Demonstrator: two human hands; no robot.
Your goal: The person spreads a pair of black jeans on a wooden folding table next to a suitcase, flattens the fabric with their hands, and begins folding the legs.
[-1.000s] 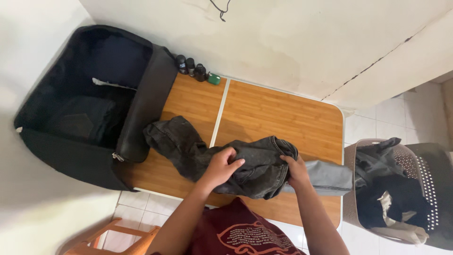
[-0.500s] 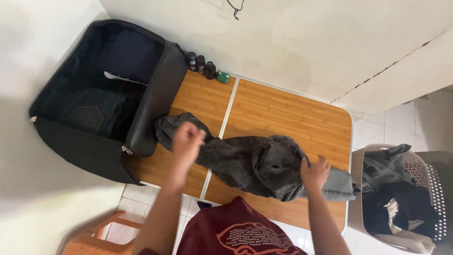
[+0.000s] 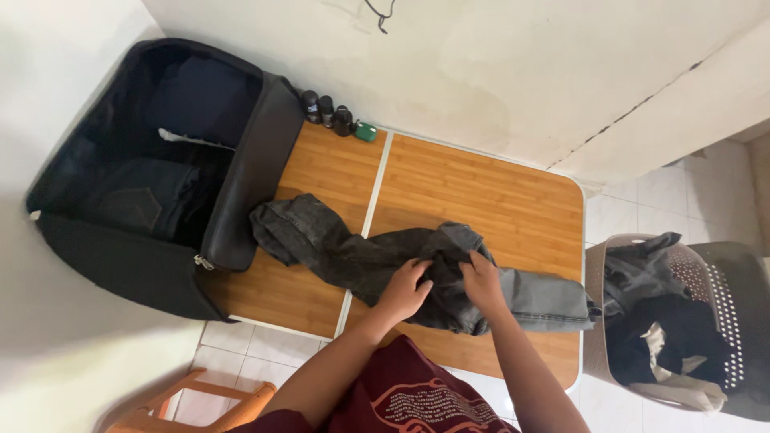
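Brown wooden surface (image 3: 481, 192) by a white wall (image 3: 497, 64), white floor tiles (image 3: 666, 192) beside. Open black suitcase (image 3: 152, 168) at one end, laundry basket (image 3: 682, 321) at the other. Left hand (image 3: 405, 290) and right hand (image 3: 482, 282), each grip pinching dark jeans (image 3: 361, 256).

A wooden table (image 3: 481, 192) with a pale centre seam stands against a stained white wall (image 3: 497, 72), cracked on the right. The floor (image 3: 674, 188) is white tile. A wooden chair (image 3: 200, 401), or perhaps a stool, shows at the lower left. A cable (image 3: 375, 12) hangs at the top. Light is soft and even.
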